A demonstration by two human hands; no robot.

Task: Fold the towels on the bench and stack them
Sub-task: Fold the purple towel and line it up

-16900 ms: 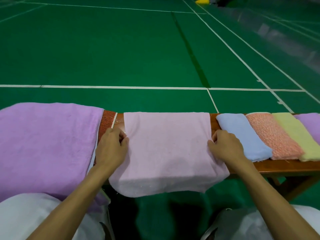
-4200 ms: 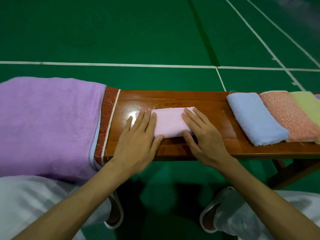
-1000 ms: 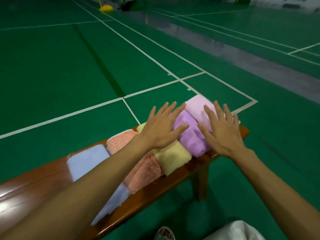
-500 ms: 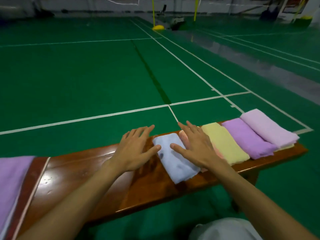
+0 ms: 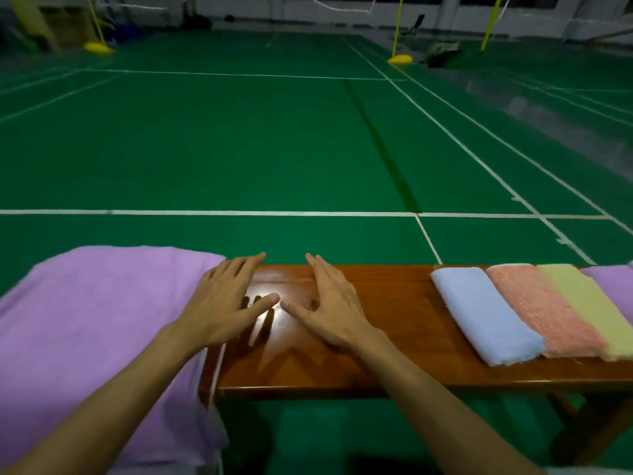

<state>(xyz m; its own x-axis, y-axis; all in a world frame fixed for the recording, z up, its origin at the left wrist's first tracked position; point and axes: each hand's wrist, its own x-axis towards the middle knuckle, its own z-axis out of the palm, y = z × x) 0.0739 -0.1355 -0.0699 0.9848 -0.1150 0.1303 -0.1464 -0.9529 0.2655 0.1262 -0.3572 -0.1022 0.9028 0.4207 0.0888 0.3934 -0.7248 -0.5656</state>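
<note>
Over the glossy tabletop (image 5: 394, 341), between purple towel (image 5: 96, 320) and folded towels (image 5: 486, 313), left hand (image 5: 222, 303) and right hand (image 5: 334, 315) have fingers (image 5: 248, 267) straight and apart, green court floor (image 5: 239, 149) beyond.

A green court floor (image 5: 239, 149) was seen spread wide, crossed by white lines (image 5: 239, 212). A pale wall (image 5: 308, 12) was made out at twelve o'clock, yellow post bases at eleven (image 5: 97, 48) and one (image 5: 399, 58). At six o'clock, glare was caught on a glossy wooden bench (image 5: 394, 320).

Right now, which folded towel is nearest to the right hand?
The blue towel, leftmost in the row; the orange towel, yellow towel and purple towel lie farther from the right hand.
</note>
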